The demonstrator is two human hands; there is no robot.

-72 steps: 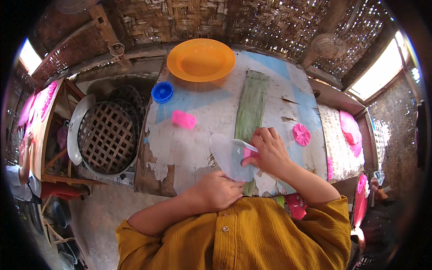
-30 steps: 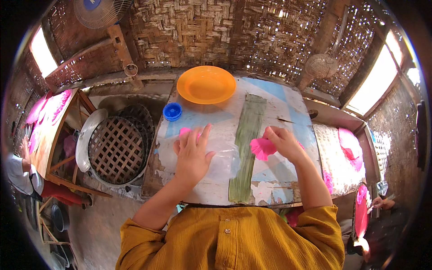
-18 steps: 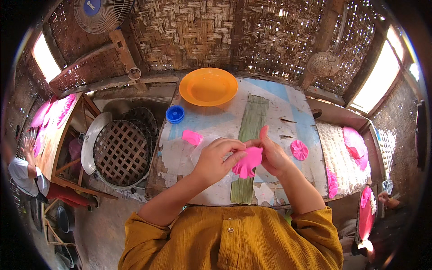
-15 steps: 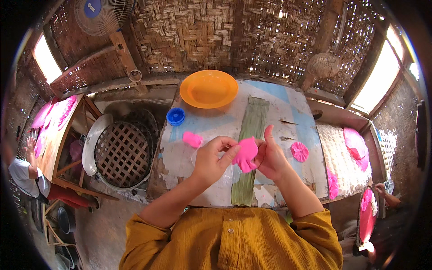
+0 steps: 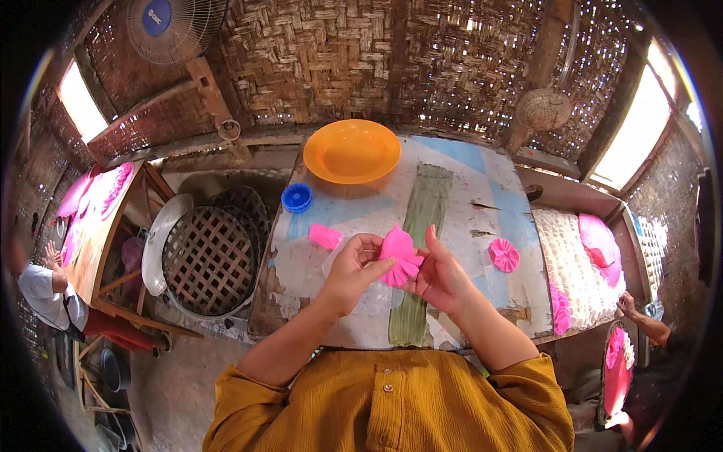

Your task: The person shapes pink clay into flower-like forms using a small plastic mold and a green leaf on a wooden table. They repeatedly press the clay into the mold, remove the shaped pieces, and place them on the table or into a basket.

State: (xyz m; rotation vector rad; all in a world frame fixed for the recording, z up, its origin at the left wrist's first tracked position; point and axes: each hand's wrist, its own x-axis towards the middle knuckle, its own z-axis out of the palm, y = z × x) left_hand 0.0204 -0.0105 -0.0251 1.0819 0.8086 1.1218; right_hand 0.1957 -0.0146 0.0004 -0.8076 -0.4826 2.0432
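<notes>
Left hand (image 5: pixel 348 275) pinches pleated pink dough-like sheet (image 5: pixel 397 252) above green leaf strip (image 5: pixel 409 322); right hand (image 5: pixel 446 277), thumb spread, touches the sheet's edge, presumably steadying limp folds. Pink lump (image 5: pixel 324 236) left of strip; pink rosette (image 5: pixel 504 255) right.

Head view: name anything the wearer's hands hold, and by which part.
The left hand holds pink dough by its left side. The right hand touches the lower right edge; whether it grips cannot be told.
</notes>
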